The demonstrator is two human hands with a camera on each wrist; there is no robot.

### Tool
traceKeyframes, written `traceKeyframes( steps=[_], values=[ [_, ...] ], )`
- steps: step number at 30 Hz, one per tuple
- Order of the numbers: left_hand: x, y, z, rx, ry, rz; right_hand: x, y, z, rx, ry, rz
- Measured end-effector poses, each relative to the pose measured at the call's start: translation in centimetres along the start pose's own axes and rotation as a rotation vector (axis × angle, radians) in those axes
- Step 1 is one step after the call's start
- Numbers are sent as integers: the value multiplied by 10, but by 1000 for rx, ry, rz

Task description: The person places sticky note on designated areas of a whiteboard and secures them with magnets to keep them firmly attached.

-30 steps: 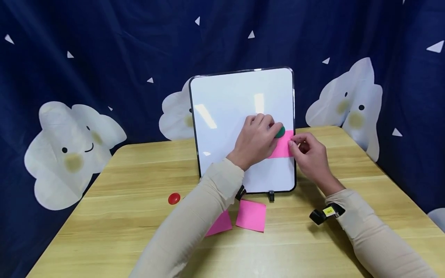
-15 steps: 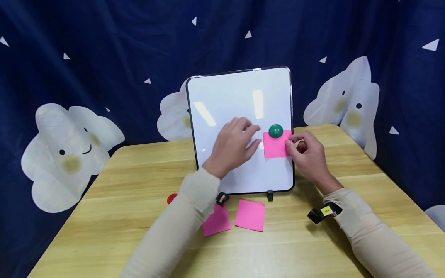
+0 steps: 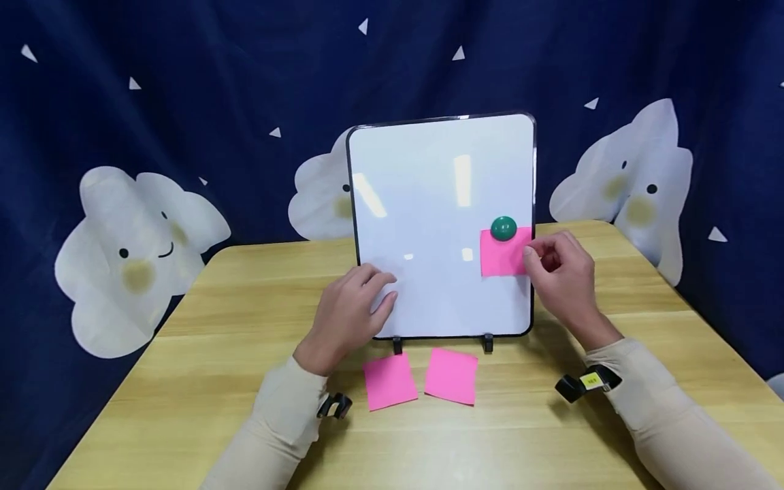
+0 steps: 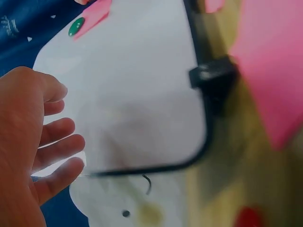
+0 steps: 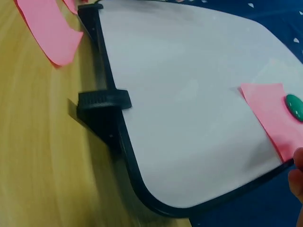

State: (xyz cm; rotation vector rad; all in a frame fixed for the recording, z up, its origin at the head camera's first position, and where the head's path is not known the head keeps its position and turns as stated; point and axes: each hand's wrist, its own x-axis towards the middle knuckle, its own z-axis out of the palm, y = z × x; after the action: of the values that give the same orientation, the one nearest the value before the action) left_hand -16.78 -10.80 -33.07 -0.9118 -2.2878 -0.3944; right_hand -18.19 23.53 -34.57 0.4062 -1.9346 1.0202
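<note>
Progress judged one of three: pink sticky note (image 3: 503, 254) pinned at whiteboard (image 3: 429, 204) right edge by green magnet (image 3: 503, 228), edge pinched by right hand (image 3: 560, 279); left hand (image 3: 349, 316) relaxed, empty, two notes (image 3: 420, 378) left unpinned below whiteboard.

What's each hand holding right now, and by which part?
The right hand pinches the pinned pink note by its right edge. The left hand holds nothing, fingers loose before the whiteboard.

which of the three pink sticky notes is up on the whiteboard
The square pink paper note under the round green magnet, at the white board's right edge; the other two notes lie flat on the wooden table.
</note>
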Motion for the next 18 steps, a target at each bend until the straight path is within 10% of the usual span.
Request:
traceKeyframes(
  steps=[18],
  values=[
    [-62,-28,-1,-103,49,-158,-41,-31,11,99,-400,-66]
  ],
)
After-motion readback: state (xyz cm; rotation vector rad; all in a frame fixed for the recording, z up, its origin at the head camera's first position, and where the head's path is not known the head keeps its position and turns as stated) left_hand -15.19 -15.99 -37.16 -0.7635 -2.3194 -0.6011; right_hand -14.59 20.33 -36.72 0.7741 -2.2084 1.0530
